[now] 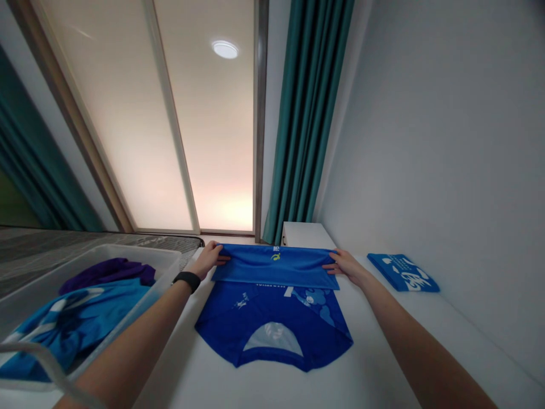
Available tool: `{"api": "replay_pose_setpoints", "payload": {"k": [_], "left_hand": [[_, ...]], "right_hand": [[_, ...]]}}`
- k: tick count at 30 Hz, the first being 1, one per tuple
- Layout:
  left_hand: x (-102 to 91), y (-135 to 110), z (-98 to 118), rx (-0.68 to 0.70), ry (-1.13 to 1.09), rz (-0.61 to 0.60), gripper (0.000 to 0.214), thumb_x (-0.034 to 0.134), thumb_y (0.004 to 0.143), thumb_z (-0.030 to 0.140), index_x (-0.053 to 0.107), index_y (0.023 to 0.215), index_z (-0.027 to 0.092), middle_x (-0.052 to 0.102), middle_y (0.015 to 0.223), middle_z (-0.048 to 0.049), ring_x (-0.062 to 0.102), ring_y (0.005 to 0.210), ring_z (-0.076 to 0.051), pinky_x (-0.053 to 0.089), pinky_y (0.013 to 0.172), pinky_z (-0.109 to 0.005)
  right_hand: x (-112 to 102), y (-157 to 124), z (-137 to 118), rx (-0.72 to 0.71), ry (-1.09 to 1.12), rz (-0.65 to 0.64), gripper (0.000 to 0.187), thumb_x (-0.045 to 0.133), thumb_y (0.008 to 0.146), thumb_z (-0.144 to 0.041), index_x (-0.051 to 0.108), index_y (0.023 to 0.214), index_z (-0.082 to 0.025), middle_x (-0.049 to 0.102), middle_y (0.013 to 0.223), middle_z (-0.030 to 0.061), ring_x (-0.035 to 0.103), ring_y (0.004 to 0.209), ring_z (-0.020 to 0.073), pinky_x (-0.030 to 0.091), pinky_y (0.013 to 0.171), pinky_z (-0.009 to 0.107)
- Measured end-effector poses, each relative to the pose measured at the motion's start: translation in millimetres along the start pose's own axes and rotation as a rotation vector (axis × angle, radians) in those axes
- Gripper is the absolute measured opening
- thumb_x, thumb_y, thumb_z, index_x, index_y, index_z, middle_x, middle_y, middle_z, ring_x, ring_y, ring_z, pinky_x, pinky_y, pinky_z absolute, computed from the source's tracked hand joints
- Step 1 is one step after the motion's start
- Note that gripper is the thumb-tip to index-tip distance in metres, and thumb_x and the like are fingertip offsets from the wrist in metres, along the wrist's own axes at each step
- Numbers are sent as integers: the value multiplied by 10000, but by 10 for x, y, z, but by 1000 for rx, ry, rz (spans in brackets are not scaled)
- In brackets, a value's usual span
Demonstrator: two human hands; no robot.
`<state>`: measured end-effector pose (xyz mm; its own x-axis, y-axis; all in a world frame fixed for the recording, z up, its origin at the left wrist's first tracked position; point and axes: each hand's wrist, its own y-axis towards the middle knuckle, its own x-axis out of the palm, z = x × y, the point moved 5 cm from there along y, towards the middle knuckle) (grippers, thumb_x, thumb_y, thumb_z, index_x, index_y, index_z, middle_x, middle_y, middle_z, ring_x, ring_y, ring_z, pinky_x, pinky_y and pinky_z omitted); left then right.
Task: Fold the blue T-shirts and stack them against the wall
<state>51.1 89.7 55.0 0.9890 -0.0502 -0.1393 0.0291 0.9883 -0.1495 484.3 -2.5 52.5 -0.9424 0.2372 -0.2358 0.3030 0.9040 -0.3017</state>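
Note:
A blue sports shirt (pixel 272 324) lies flat on a white table (pixel 374 369), collar toward me. Its far part is folded over into a lighter blue band (pixel 275 266). My left hand (pixel 209 258) pinches the band's left end, fingers closed on the cloth. A black wristband (pixel 187 279) sits on that wrist. My right hand (pixel 346 264) grips the band's right end the same way.
A clear plastic bin (pixel 166 267) at the left holds blue and purple clothes (pixel 85 318). A folded blue garment (pixel 402 272) lies at the right by the wall. Teal curtains (pixel 306 113) and a frosted window stand behind the table.

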Motion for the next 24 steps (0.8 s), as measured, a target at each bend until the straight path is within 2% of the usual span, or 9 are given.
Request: {"api": "replay_pose_setpoints", "payload": {"k": [5, 11, 18, 21, 24], "left_hand": [[-67, 36, 25, 30, -7, 23, 98, 513, 829, 298, 470, 877, 224, 661, 884, -14, 716, 748, -201, 549, 630, -291], [-205, -156, 163, 90, -8, 35, 182, 574, 776, 361, 459, 822, 228, 629, 762, 14, 701, 719, -206, 527, 595, -285], [-315, -617, 271, 200, 10, -2, 308, 622, 706, 470, 496, 823, 215, 649, 753, 12, 681, 731, -213, 550, 669, -332], [-370, -877, 197, 218, 45, -19, 307, 623, 724, 486, 531, 819, 210, 666, 794, -11, 680, 793, -229, 554, 717, -340], [-432, -1136, 33, 217, 50, -52, 317, 653, 720, 507, 556, 781, 211, 670, 807, -27, 675, 818, -238, 559, 750, -351]], "right_hand": [[-35, 3, -48, -20, -3, 17, 157, 530, 914, -245, 540, 1052, -170, 661, 1143, 132, 722, 835, 206, 599, 608, 272], [-112, -258, -166, -77, 5, 20, 99, 489, 919, -220, 540, 992, -176, 658, 1127, 124, 717, 844, 206, 594, 615, 276], [-168, -658, -178, -164, -33, 11, 84, 486, 903, -214, 562, 934, -197, 704, 986, 79, 702, 857, 182, 563, 756, 264], [-179, -850, -60, -190, -60, -5, 101, 477, 894, -236, 569, 912, -201, 709, 917, 68, 693, 880, 187, 543, 816, 272], [-181, -1056, 129, -246, -88, -49, 144, 514, 863, -334, 579, 883, -207, 706, 894, 61, 679, 913, 208, 523, 872, 302]]}}
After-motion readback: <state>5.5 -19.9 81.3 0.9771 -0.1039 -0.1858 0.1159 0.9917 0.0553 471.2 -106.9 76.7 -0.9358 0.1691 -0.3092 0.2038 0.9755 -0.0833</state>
